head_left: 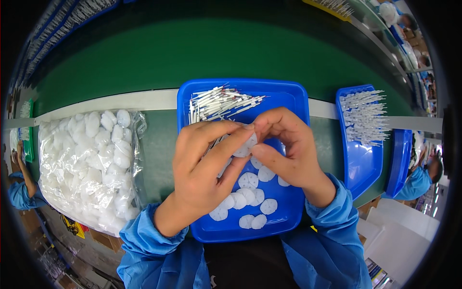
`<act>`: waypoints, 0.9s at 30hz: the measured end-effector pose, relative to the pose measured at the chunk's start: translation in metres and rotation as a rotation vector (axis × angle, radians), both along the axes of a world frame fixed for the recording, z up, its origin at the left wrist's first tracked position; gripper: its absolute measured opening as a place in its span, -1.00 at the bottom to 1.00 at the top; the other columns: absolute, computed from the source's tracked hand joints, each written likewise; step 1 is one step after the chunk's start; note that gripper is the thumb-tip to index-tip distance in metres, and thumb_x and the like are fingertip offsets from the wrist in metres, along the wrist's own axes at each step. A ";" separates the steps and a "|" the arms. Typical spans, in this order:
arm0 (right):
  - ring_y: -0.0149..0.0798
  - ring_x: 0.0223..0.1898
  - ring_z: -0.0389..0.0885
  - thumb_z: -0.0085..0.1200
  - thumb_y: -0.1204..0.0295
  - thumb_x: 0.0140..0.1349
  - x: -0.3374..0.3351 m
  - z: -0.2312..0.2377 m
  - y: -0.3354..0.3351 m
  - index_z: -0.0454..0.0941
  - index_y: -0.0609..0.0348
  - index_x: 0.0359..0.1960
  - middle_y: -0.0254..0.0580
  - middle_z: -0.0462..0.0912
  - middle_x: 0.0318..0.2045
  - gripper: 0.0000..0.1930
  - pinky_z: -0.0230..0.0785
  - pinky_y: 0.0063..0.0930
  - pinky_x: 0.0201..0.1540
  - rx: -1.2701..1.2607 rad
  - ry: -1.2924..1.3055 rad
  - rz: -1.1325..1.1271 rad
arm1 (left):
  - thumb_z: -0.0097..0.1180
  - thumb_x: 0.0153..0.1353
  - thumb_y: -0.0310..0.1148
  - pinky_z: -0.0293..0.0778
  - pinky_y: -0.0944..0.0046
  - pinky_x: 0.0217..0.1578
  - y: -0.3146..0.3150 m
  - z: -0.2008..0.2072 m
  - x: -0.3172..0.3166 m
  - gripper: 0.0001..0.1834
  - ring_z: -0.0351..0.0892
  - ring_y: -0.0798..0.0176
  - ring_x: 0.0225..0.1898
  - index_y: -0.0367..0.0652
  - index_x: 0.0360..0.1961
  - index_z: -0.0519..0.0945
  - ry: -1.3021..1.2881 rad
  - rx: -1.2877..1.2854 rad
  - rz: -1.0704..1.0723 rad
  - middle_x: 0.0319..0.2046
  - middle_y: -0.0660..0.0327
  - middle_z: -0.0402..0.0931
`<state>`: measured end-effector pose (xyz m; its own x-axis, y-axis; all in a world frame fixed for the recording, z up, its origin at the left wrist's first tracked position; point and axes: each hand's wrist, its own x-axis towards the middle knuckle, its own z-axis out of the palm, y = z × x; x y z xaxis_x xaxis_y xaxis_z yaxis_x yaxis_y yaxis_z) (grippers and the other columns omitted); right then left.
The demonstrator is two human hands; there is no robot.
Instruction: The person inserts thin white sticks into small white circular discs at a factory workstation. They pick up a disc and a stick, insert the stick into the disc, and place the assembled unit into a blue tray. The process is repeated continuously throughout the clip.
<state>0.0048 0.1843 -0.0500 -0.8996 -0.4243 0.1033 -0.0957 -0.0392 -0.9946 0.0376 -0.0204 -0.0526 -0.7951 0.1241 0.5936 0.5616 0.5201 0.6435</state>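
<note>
Over the blue tray (288, 226), my two hands meet around one white round disc (246, 146). My left hand (207, 159) pinches it from the left, fingers together. From the other side my right hand (286, 149) grips its edge between thumb and forefinger. Any small part between the fingertips is hidden. Below them in the tray lie several loose white discs (248, 180) with small holes. A heap of thin white sticks (224, 102), some with reddish tips, fills the tray's far left part.
Left of the tray lies a clear plastic bag (86, 164) packed with white discs. On the right, a blue bin (358, 164) holds rows of white sticks with pointed ends. A green conveyor belt (159, 53) runs behind. Other people's blue sleeves (417, 183) show at both sides.
</note>
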 end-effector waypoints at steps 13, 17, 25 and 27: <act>-0.45 -0.03 0.66 0.35 0.54 0.40 -0.004 -0.007 -0.001 0.51 0.19 0.13 -0.31 0.64 -0.05 -0.66 0.62 -0.47 -0.06 -0.095 -0.170 0.134 | 0.39 0.26 -0.52 0.48 -0.08 0.22 -0.015 -0.011 0.014 -0.52 0.56 -0.15 0.16 -0.34 0.22 0.65 -0.074 -0.147 0.016 0.15 -0.04 0.55; -0.41 -0.30 0.74 0.35 0.46 0.42 -0.001 -0.009 0.005 0.56 0.21 -0.07 -0.26 0.74 -0.33 -0.79 0.61 -0.46 -0.24 -0.084 -0.057 0.001 | 0.50 0.33 -0.25 0.53 -0.09 0.17 0.009 0.018 0.010 -0.54 0.63 -0.13 0.09 -0.23 0.18 0.77 -0.043 -0.223 0.034 0.07 -0.01 0.69; -0.38 -0.39 0.76 0.36 0.40 0.43 -0.004 -0.005 0.004 0.61 0.22 -0.15 -0.22 0.79 -0.40 -0.81 0.60 -0.42 -0.28 -0.047 -0.075 -0.011 | 0.48 0.34 -0.30 0.52 -0.10 0.18 0.003 0.018 0.007 -0.55 0.62 -0.17 0.09 -0.28 0.18 0.76 -0.058 -0.214 -0.019 0.08 -0.06 0.69; -0.37 -0.39 0.76 0.35 0.38 0.44 -0.004 -0.009 0.005 0.61 0.22 -0.16 -0.21 0.79 -0.41 -0.81 0.59 -0.41 -0.28 -0.027 -0.056 -0.011 | 0.45 0.37 -0.30 0.52 -0.10 0.19 0.002 0.018 0.007 -0.56 0.62 -0.17 0.10 -0.29 0.20 0.75 -0.078 -0.196 -0.061 0.08 -0.06 0.69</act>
<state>0.0005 0.1895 -0.0594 -0.9091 -0.4117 0.0641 -0.0409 -0.0650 -0.9971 0.0442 -0.0180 -0.0343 -0.8253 0.2807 0.4900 0.5483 0.6062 0.5761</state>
